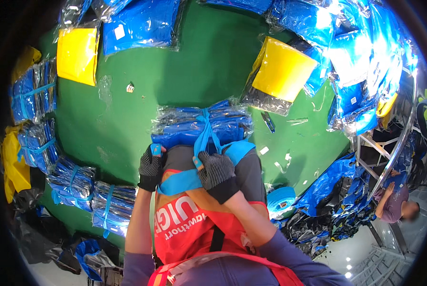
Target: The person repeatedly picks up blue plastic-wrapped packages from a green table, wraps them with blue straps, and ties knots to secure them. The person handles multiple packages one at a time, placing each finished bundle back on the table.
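Note:
A bundle of blue folded sheets in clear plastic bags (185,131) lies on the green surface, against my lap. A light-blue strap (207,128) runs around its middle, and a loose length of it trails over my apron. My right hand (217,172), in a striped grey glove, is closed on the strap just below the bundle's near edge. At the bundle's near left corner, my gloved left hand (151,168) has its fingers curled. A bit of blue shows at its fingertips, but what they hold is hidden.
Strapped bundles (71,183) line the left side. Yellow packets (282,69) and blue packets (139,26) lie at the far side. A cutter (268,122) is right of my bundle; a strap roll (281,199) sits nearer. Another person (395,205) is at far right.

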Tool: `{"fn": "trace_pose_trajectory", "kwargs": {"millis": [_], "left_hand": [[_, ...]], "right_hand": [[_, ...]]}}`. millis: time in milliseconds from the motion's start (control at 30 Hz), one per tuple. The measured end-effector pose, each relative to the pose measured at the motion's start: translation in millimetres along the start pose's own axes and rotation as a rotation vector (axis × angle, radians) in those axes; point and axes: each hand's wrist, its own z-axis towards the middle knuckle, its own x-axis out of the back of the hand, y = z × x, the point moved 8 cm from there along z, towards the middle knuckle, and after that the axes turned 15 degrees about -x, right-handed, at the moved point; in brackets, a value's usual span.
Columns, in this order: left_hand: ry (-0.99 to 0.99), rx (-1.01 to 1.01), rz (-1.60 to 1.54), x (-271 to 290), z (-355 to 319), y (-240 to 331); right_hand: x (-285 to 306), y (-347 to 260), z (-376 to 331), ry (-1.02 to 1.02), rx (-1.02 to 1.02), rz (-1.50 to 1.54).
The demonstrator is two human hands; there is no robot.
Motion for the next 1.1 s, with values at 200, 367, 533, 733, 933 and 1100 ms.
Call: {"fn": "trace_pose_trajectory", "kwargs": {"millis": [200,367,533,733,933,1100], "left_hand": [[0.05,-0.101,0.146,4.7,-2.1,-4.4],[0.059,-0.126,0.141,5.4,-2.8,-12.1],[0.244,-0.143,-0.285,12.1,-2.8,-44.8],[0.706,0.124,-1.647,6.8,-59.6,-110.2],[0.729,-0.203,-1.371,29.3,-102.9,-56.8],[1.026,-0.015,-1.002,31.9,-83.0,-15.8]], "right_hand": [[13.0,18.5,3.2,0.303,-0.145,0.444],[-17.9,14.3,-80.6,0.011,0.025,-0.12],[-14.5,-67.0,-75.6,0.068,0.8,-0.221],[-106.9,-128.3,24.1,-0.52,0.709,-0.572],[-167.2,-115.8,38.6,-0.537,0.81,-0.892],[-182.7,-110.7,97.9,-0.53,0.463,-0.707]]}}
